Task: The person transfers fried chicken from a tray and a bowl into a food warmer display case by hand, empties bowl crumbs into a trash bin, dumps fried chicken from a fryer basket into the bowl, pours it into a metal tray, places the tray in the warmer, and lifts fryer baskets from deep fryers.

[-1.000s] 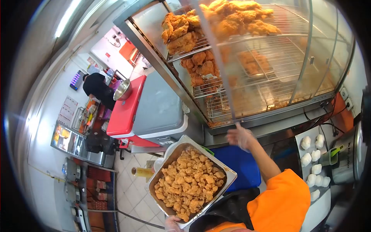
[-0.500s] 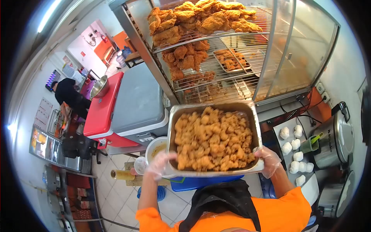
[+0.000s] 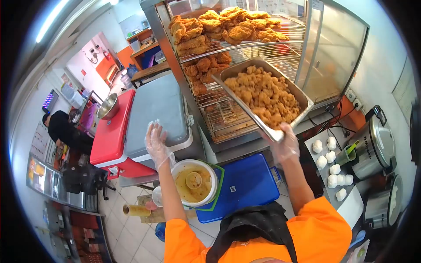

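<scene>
Where the tray (image 3: 289, 86) is: while the right hand (image 3: 284, 142) grips its near corner, the steel tray hangs at 2 o'clock of the view's centre, slanting across the cabinet front; whether its far end rests on anything cannot be told.

Fried pieces (image 3: 265, 94): small, brown, heaped within the tray, whose raised walls presumably keep them from rolling off.

Right hand: 3 o'clock, in clear plastic; fingers closed around the rim at the near corner, a hold that likely serves to steer and bear the load.

Left hand (image 3: 157, 142): 9 o'clock, gloved, raised before the grey cooler; fingers spread, nothing in hold, apart from the tray, so the right seems to carry it alone.

Glass cabinet (image 3: 337, 57): 12 to 2 o'clock; panes at its right, front uncovered at 12, probably for reach to the racks.

Large fried cuts (image 3: 228, 26): 12 o'clock, piled on the upper rack, whose wires perhaps let fat drain.

Grey cooler (image 3: 158, 107): 10 o'clock, lid down, just beside the cabinet.

White bucket (image 3: 214, 186): between 6 and 7 o'clock, pale liquid inside, a round scoop (image 3: 193, 179) in it, likely kept at hand.

Blue panel (image 3: 245, 188): 5 o'clock, flat, beside the bucket.

White portions (image 3: 335, 169): between 3 and 4 o'clock, grouped, seemingly for easy counting.
</scene>
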A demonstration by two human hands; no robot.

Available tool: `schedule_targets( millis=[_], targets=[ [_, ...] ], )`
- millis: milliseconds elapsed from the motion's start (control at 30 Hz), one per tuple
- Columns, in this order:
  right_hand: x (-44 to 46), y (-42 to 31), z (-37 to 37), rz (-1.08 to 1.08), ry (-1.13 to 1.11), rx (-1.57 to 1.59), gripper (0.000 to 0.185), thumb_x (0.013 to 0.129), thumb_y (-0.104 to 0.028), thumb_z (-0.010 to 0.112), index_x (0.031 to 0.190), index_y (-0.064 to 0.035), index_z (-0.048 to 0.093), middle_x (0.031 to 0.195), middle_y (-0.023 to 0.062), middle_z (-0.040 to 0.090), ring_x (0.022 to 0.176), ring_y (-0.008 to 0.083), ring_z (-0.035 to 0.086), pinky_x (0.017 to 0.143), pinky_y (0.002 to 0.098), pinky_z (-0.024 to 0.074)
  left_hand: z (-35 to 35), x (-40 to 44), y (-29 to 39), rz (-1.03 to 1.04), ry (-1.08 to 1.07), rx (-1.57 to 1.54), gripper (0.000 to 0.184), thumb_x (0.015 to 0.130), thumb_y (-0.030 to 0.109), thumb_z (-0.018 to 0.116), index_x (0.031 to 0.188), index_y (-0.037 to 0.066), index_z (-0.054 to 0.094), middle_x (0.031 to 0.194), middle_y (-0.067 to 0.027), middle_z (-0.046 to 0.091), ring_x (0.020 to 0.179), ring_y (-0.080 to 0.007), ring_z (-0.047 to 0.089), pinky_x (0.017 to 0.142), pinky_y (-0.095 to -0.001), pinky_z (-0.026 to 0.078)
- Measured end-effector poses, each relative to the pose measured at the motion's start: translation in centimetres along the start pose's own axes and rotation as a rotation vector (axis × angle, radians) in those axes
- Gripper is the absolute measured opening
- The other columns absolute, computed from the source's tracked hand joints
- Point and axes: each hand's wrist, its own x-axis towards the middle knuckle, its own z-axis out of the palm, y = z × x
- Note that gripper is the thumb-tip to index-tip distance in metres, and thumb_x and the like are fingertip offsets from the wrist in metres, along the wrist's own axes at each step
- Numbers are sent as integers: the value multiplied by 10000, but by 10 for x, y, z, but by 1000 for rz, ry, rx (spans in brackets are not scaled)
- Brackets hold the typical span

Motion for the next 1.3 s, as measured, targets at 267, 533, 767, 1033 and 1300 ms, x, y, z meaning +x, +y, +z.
schedule_targets(
  millis=[267,533,767,1033,1300],
  targets=[
    [98,75,92,-168,224,82,263,888,-175,600,1112,-53,538,1052,81,590,932,212,615,820,340,563,16,50,-11,81,15,158,421,948,252,562,1302,28,520,1281,-126,550,1169,-263,551,942,-390,471],
    [186,57,118,-1003,223,-1682,482,855,-191,651,1240,20,452,1110,152,605,963,217,619,856,307,525,12,47,-12,105,-36,316,315,952,238,555,1200,47,596,1232,-114,560,1130,-237,563,913,-380,499],
    [160,28,132,-603,35,-1132,453,862,-306,593,1128,58,547,1159,207,575,996,327,592,919,384,480,32,41,-2,136,-7,446,296,957,227,539,1169,37,619,1141,-110,602,1093,-212,574,872,-342,508],
    [290,50,120,-1407,426,-2046,647,955,-474,427,1251,100,456,1317,332,448,1312,464,343,1122,588,154,37,40,-5,320,-10,786,294,915,211,581,1126,12,633,1202,-181,621,1161,-298,560,1027,-391,386],
    [296,-37,135,-978,283,-2645,484,989,-316,397,1455,-189,390,1058,178,638,1085,325,608,1044,640,295,32,42,-6,364,74,811,252,881,141,584,1088,13,651,1193,-174,625,1212,-296,526,1054,-395,362]
  ],
)
